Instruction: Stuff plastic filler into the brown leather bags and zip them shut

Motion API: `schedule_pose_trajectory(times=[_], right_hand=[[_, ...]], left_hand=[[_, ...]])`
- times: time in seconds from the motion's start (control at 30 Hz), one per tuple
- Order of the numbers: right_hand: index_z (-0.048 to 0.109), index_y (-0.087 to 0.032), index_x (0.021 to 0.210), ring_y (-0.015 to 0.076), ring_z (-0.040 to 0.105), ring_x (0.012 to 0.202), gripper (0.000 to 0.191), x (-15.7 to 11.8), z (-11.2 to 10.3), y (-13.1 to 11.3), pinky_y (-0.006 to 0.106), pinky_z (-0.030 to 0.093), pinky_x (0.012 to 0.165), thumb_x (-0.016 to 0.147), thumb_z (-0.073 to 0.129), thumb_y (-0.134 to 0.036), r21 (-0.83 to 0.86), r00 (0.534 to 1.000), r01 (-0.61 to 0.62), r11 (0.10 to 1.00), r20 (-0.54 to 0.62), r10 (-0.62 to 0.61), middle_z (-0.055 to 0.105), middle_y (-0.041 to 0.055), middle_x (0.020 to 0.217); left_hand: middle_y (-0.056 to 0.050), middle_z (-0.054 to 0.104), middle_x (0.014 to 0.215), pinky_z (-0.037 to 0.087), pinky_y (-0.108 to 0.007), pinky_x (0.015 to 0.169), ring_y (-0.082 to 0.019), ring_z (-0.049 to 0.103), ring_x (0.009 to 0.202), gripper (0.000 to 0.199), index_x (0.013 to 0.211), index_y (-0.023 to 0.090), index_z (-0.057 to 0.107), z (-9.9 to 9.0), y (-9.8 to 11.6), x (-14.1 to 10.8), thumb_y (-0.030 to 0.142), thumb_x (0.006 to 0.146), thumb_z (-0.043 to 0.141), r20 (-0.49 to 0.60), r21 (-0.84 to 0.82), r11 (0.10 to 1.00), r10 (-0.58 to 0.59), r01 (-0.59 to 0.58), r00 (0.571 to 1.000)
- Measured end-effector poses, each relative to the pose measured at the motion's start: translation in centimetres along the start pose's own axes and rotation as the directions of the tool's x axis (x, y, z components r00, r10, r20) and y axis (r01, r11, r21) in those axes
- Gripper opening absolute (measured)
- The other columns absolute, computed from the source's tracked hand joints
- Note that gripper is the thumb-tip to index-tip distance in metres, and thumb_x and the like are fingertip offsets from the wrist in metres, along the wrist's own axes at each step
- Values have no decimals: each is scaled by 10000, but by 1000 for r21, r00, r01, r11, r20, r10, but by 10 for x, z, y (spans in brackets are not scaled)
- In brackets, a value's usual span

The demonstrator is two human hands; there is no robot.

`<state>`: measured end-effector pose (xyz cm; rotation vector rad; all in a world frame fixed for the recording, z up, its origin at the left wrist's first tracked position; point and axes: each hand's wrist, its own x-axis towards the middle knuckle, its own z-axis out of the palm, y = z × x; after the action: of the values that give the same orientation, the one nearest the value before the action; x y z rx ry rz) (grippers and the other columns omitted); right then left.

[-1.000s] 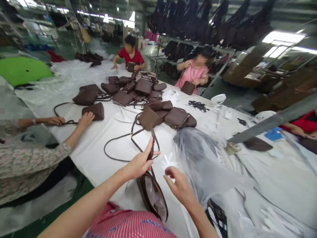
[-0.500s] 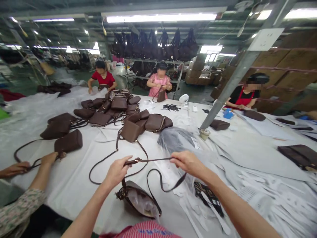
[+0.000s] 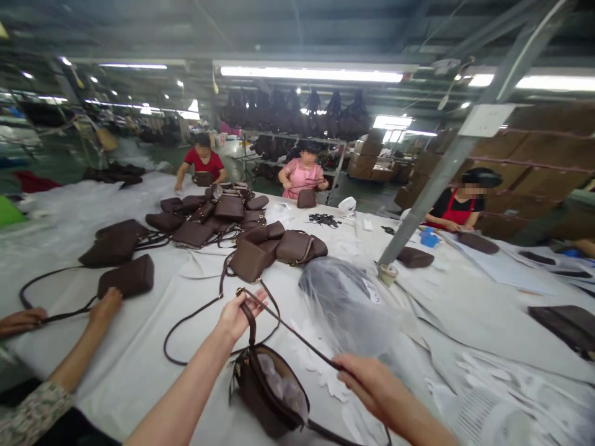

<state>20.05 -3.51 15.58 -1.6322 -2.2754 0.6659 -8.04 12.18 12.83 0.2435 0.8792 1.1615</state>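
Observation:
An open dark brown handbag (image 3: 272, 396) with crumpled clear plastic filling inside tilts on the table right in front of me. Its strap (image 3: 297, 334) stretches between my two hands. My left hand (image 3: 237, 316) holds the strap's upper part by a small gold-coloured buckle (image 3: 240, 291), palm turned up and fingers partly extended. Lower and to the right, my right hand (image 3: 372, 387) is closed round the strap, its fingertips partly hidden. From there the strap hangs down and back toward the bag's right end.
Several brown handbags (image 3: 227, 207) are heaped beyond my hands. A co-worker's hands (image 3: 106, 306) handle another bag at left. A plastic-wrapped dark bundle (image 3: 334, 279), a slanting metal post (image 3: 423, 192) and white scraps (image 3: 506, 384) lie or stand rightward. Three people work across the table.
My right hand has moved down and nearer to me, so the strap now slopes down to the right. My left hand has turned palm up; the bag has shifted slightly right.

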Motion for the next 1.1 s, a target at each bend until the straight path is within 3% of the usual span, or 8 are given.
schedule_pose_trajectory(times=[0.1,0.2,0.4,0.6,0.73,0.9,0.97,1.1], right_hand=[[613,-288,1057,222,670,903,267,-24,37,29,309,493,779,944,371,-283,-25,997,-5,1000,80,7,714,69,995],[603,-274,956,202,665,776,273,-28,45,34,290,479,671,951,331,-257,-118,994,-1,993,111,14,692,64,897],[599,-222,885,190,637,724,276,31,8,-27,254,373,576,981,366,-333,-370,998,-16,929,57,40,676,60,862],[618,-199,940,182,644,787,287,96,-8,-69,244,339,587,996,378,-345,-473,999,-45,880,-14,44,696,75,916],[621,-205,909,179,639,811,235,95,-9,-43,237,358,620,975,434,-331,-426,999,-44,904,-12,43,697,61,898],[605,-203,1023,191,640,864,256,64,10,-6,252,412,671,967,356,-229,-352,989,-127,927,-117,91,691,71,963],[588,-209,1086,191,648,877,275,58,27,-14,244,413,655,956,347,-178,-374,993,-104,922,-86,77,689,78,1008],[603,-218,1014,175,666,725,286,64,60,-54,236,374,562,925,362,-93,-448,996,-41,893,56,74,692,59,905]], left_hand=[[-9,514,586,504,-246,542,-108,562,487,244,683,184,373,-28,27,8,59,884,313,-63,-154,988,22,-31,998],[67,343,512,339,-160,392,-46,327,344,244,653,184,350,-41,28,4,103,883,357,-37,-120,992,28,-32,999],[45,450,634,316,-179,433,-45,371,449,178,789,137,531,-9,-19,-20,195,752,695,294,229,962,-211,146,932],[49,498,668,271,-170,437,-35,368,480,318,839,142,568,12,-41,-37,209,613,782,520,600,798,-327,-65,789],[47,492,562,252,-166,407,-40,350,431,225,704,136,546,-3,-36,-30,273,704,725,422,678,734,-332,-50,843],[-108,695,810,518,-284,638,-183,660,712,197,782,144,523,-26,-34,-12,291,846,637,101,310,950,-14,-19,995],[-163,701,955,543,-377,739,-242,684,873,169,808,150,507,-26,-39,-9,281,902,561,51,147,989,-36,29,998],[-169,676,1060,527,-452,834,-269,663,992,302,704,161,468,-14,-50,-10,305,966,422,202,-67,976,-189,206,961]])
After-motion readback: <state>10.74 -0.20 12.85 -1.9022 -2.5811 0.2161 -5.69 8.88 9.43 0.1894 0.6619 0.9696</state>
